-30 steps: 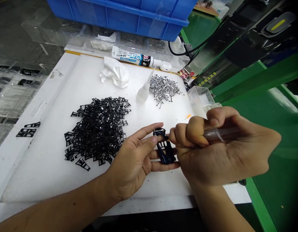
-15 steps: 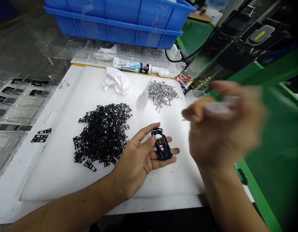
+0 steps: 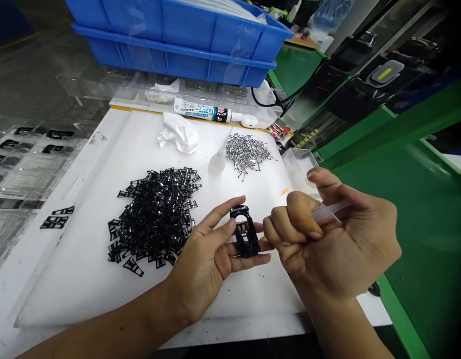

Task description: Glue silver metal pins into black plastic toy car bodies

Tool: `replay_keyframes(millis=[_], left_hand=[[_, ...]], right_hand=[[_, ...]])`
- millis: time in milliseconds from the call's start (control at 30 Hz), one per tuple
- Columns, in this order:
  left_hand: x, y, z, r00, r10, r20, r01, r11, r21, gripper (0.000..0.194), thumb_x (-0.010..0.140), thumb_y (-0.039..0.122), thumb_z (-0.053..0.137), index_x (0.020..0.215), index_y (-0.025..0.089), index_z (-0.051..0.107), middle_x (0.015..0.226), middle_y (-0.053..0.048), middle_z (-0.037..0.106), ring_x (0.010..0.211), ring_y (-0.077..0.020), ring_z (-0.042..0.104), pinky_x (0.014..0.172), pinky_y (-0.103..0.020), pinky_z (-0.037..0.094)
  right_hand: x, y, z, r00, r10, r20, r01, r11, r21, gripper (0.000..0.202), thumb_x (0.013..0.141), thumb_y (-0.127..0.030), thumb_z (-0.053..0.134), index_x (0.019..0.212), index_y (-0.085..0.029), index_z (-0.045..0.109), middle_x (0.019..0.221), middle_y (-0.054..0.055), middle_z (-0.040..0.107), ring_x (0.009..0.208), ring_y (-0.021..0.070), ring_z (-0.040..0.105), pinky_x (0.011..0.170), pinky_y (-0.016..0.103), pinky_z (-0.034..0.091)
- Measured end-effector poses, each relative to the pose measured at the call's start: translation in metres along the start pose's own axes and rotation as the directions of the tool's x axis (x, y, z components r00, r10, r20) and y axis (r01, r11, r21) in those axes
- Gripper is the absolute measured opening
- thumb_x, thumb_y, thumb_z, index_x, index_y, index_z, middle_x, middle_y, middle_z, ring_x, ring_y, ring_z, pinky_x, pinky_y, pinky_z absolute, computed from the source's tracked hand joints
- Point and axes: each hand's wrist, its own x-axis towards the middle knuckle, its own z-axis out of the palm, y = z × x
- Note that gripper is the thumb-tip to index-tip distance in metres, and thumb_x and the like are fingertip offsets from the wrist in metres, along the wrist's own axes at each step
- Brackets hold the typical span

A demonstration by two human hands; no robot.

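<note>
Shell [image 3: 252, 245] is in the L hand [image 3: 202, 254] above the counter [image 3: 28, 269], thumb & index pinching its upper end, other fingers spread under it; looks light, stiff, prob. slick & fragile at the thin cutouts, so best held by the outer edges. R hand [image 3: 331, 254], fingers curled round a clear tube [image 3: 325, 214], crowds its R side. Black parts [image 3: 151, 214] lie L, bottle [image 3: 217, 163] & silver bits [image 3: 248, 152] beyond, all clear of the shell.

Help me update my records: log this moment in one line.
left hand: holds dark car-shaped shell | right hand: grips translucent syringe-like tube beside shell | white board: black parts pile, silver parts pile
</note>
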Motion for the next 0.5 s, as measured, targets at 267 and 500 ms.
replay_keyframes(millis=[267, 500], left_hand=[[0.0001, -0.0004, -0.0004, 1.000, -0.004, -0.002, 0.004, 1.000, -0.005, 0.038, 0.098, 0.014, 0.050, 0.133, 0.023, 0.061, 0.101, -0.008, 0.072, 0.083, -0.0181, 0.073, 0.086, -0.047, 0.061], [0.0006, -0.0001, -0.0006, 1.000, -0.009, -0.002, 0.009, 1.000, -0.015, 0.038, 0.097, 0.013, 0.050, 0.132, 0.023, 0.061, 0.102, -0.008, 0.072, 0.088, -0.0210, 0.074, 0.087, -0.048, 0.060]], right_hand=[[-0.0006, 0.0072, 0.0006, 1.000, -0.005, 0.010, 0.005, 1.000, -0.011, 0.023, 0.091, -0.041, 0.033, 0.085, -0.028, 0.051, 0.044, -0.008, 0.022, 0.035, 0.0100, 0.014, 0.033, 0.022, 0.027], [-0.0002, 0.0108, -0.0006, 0.999, -0.011, 0.036, 0.012, 0.999, -0.031, 0.016, 0.088, -0.042, 0.040, 0.086, -0.028, 0.048, 0.044, -0.009, 0.022, 0.035, 0.0093, 0.013, 0.034, 0.022, 0.026]])
